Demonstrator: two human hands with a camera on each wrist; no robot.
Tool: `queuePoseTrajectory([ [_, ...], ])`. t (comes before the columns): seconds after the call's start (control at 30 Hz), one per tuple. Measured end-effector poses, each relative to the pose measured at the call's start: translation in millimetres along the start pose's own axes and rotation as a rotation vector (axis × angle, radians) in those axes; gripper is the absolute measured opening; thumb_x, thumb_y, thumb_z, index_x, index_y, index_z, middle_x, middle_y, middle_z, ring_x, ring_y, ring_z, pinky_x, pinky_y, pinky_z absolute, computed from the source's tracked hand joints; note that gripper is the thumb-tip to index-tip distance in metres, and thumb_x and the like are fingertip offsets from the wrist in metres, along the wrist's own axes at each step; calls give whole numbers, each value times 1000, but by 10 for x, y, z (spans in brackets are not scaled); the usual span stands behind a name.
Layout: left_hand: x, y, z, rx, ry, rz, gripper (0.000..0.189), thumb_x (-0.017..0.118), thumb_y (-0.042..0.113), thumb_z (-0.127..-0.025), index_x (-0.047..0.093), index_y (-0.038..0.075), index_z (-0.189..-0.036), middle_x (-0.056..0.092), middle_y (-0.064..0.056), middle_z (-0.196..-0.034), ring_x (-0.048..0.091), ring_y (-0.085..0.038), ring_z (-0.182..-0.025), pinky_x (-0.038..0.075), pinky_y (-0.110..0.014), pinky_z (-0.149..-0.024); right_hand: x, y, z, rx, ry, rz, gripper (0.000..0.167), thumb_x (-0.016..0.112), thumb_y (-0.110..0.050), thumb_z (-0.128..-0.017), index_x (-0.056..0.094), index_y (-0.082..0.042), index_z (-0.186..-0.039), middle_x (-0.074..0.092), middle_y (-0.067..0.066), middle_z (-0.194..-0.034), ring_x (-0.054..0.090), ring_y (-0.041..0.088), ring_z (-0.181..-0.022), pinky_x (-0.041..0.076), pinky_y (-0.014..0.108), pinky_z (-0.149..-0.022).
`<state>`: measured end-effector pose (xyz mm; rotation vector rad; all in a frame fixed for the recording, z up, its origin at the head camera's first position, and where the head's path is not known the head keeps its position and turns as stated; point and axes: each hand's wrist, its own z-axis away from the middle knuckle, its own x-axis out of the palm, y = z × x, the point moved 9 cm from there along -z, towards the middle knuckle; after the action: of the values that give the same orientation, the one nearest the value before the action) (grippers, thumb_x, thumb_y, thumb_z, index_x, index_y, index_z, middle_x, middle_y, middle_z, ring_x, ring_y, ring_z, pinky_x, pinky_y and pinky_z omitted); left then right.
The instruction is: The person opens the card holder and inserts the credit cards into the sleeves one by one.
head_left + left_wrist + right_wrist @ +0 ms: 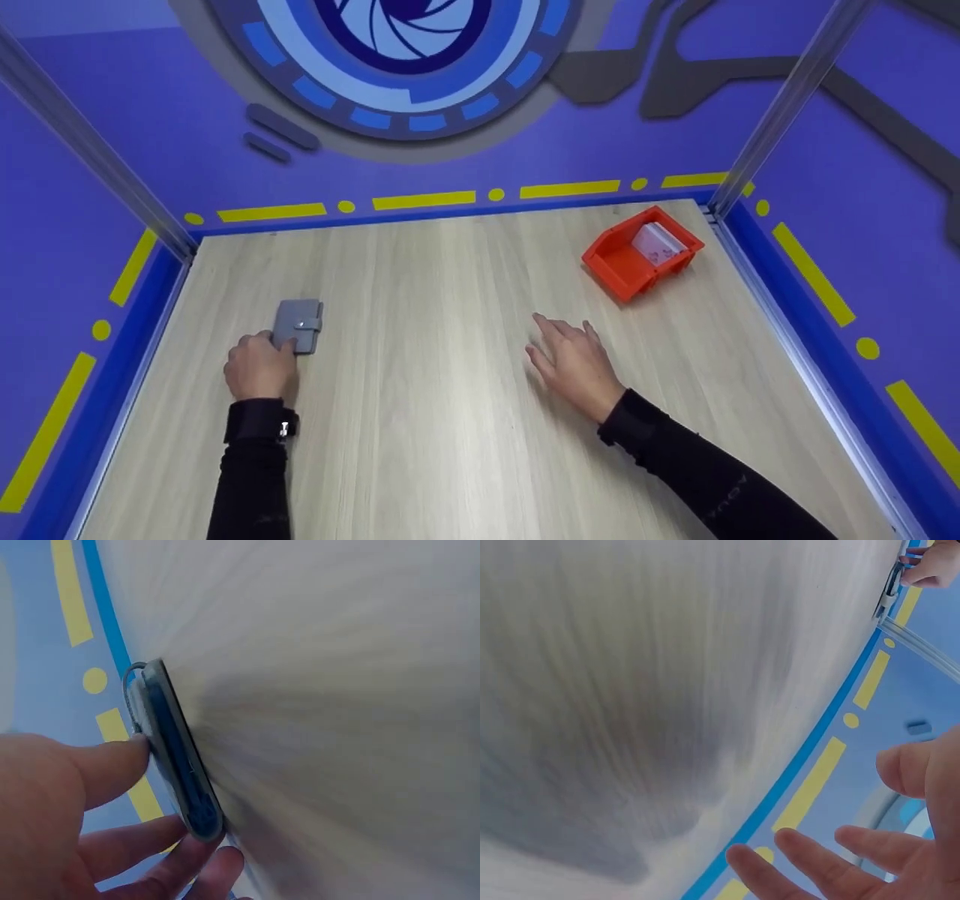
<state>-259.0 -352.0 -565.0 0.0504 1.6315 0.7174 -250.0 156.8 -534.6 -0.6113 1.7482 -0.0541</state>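
Note:
A small grey wallet with a snap strap lies on the left part of the table. My left hand pinches its near left corner. In the left wrist view, the thumb is on the wallet's cover while the fingers meet its rounded spine; bluish layers show at its end. Over the middle right of the table, my right hand holds nothing, its fingers spread. The right wrist view has those fingers loosely extended, apart from any object.
An orange open-front bin stands at the back right, with a whitish-pink stack inside. Blue panels with yellow marks wall the wooden table at the back and both sides. Metal posts rise at the back corners.

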Motion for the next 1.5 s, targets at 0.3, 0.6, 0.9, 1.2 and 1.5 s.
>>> queuePoseTrajectory([
  [0.3,145,-80,0,-58,-161,140,59,65,37,-107,67,-15,-136,67,-40,-136,69,-52,-119,54,-59,-94,13,28,52,-6,12,-7,50,76,-30,-105,68,-4,-147,78,19,-133,76,35,-124,45,73,-117],
  [0.6,173,77,-18,-117,-195,256,55,59,39,-108,66,-6,-139,69,-31,-139,65,-45,-125,50,-53,-103,-40,83,23,5,34,-29,46,76,-28,-104,72,-3,-142,79,20,-131,77,36,-122,49,70,-114],
  [0.9,93,617,136,-10,-182,414,40,66,32,-109,71,0,-131,71,-15,-121,66,-24,-99,50,-30,-80,-122,104,-29,15,44,-67,38,75,-25,-104,76,-2,-134,80,21,-126,78,38,-117,58,58,-106],
  [1.2,-38,1323,441,153,-90,543,33,69,22,-108,75,-3,-130,72,-15,-105,61,-18,-87,47,-24,-70,-288,35,-118,38,36,-189,17,73,-20,-105,84,-7,-106,81,9,-100,78,29,-91,63,45,-85],
  [1.5,85,1975,852,239,-165,676,25,71,17,-108,74,1,-125,71,-13,-104,63,-21,-87,50,-28,-73,-575,-158,-203,42,73,-326,13,74,-17,-104,84,-14,-95,79,-2,-88,70,12,-76,60,33,-76],
])
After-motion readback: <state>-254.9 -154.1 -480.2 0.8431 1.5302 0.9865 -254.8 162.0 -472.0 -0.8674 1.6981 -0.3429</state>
